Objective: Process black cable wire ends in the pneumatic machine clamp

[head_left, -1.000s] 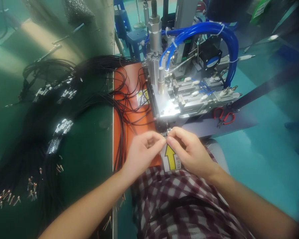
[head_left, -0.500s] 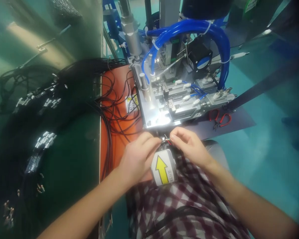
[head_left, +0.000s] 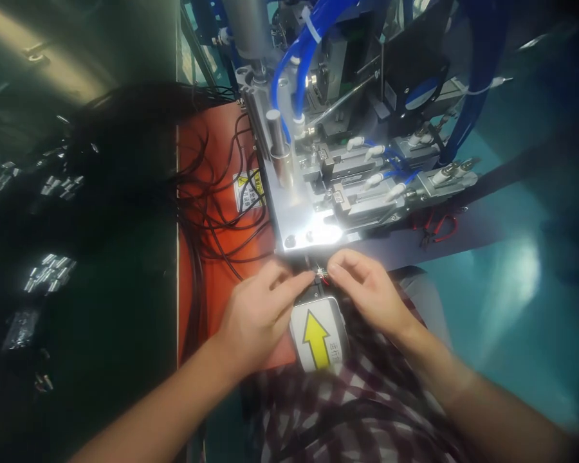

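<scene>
Thin stripped wires [head_left: 322, 275], some white and one red, show in the small gap between my two hands, just in front of the machine's bright metal plate. My left hand [head_left: 258, 312] is closed, its thumb and forefinger pinched at the left end of the wires. From the right, my right hand [head_left: 369, 286] pinches the other end with thumb and forefinger. What lies between the fingertips is too small to make out fully. Just below the fingers is a white block with a yellow arrow [head_left: 317, 334].
A metal machine [head_left: 299, 206] with blue air hoses [head_left: 303, 71] stands directly ahead. Black cables [head_left: 207, 222] cross the orange surface [head_left: 217, 161] on the left. Bundles of cables with shiny ends [head_left: 51, 272] lie on the dark table further left. Red-handled pliers [head_left: 441, 230] rest at right.
The view has shifted, so the machine looks larger and the cable bundles sit further left. Both hands stay pinched at the wires, their fingertips almost in the same place.
</scene>
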{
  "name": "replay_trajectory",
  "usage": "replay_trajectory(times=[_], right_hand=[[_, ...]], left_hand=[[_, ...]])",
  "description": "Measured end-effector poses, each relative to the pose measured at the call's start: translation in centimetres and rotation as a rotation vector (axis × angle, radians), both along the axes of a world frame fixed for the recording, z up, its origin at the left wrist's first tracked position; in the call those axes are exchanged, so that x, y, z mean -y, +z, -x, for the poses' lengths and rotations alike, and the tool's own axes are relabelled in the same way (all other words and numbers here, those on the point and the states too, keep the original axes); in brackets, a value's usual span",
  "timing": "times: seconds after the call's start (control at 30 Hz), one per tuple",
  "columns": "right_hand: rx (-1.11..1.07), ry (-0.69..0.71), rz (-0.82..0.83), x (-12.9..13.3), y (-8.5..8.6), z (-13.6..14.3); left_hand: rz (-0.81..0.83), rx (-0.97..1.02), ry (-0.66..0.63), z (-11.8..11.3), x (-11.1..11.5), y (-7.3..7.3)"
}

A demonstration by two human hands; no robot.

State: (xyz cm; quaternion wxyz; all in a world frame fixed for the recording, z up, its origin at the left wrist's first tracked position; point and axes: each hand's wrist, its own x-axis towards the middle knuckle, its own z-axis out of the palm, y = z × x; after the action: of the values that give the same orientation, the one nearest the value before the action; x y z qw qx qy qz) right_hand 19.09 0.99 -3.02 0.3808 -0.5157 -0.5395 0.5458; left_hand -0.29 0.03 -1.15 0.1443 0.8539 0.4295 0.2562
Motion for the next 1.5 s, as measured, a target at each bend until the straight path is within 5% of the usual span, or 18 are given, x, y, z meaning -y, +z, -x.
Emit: replay_trajectory(times=[0.97,1.5], right_hand=[[0.004,-0.01,-0.057,0.22,-0.41,0.25],[0.21,0.007,-0.25,0.52,-0.63,0.01]], left_hand=[[-0.129,-0.078,0.0,-0.18,0.26,-0.04],[-0.141,-0.127,-0.012,-0.23,0.16,0.18]])
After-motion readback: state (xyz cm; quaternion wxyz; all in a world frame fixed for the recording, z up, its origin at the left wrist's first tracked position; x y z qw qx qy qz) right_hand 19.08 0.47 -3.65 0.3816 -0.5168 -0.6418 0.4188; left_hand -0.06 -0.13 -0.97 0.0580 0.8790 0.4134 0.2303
